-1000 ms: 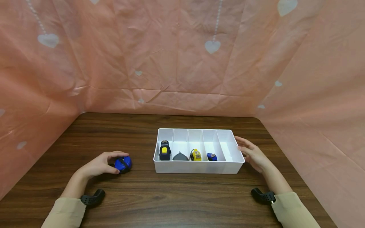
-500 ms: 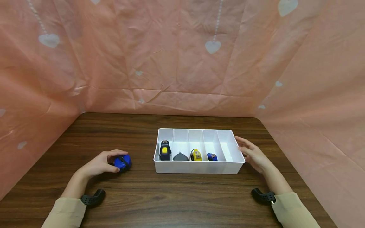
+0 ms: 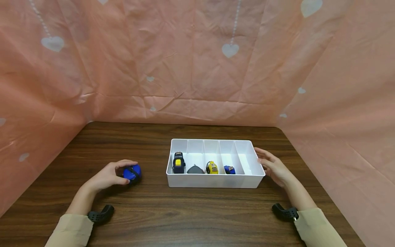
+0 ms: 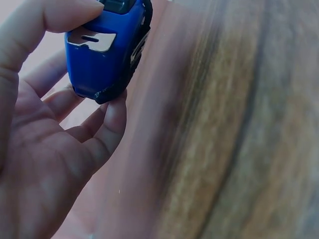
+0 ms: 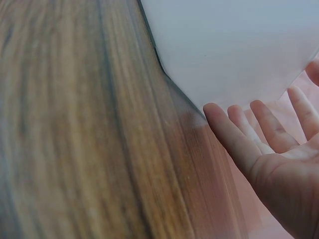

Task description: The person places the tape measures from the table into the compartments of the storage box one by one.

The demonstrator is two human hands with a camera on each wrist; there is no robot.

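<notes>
My left hand (image 3: 109,176) grips a blue tape measure (image 3: 132,173) just above the wooden table (image 3: 154,212), left of the white divided tray (image 3: 216,181). In the left wrist view thumb and fingers (image 4: 107,119) curl round the blue tape measure (image 4: 102,55). My right hand (image 3: 273,167) rests with straight fingers against the tray's right wall; the right wrist view shows the fingertips (image 5: 219,119) touching the white tray (image 5: 234,45). In the tray lie a black and yellow tape measure (image 3: 178,162), a grey one (image 3: 195,169), a yellow one (image 3: 211,167) and a small blue one (image 3: 229,169).
The tray's rightmost compartment (image 3: 248,161) holds nothing. Pink sheeting with white hearts (image 3: 197,68) walls the table at the back and both sides. Black wrist mounts (image 3: 100,214) sit by my sleeves.
My left hand has lifted the blue tape measure slightly and closed tighter round it. The right hand and the tray have not moved.
</notes>
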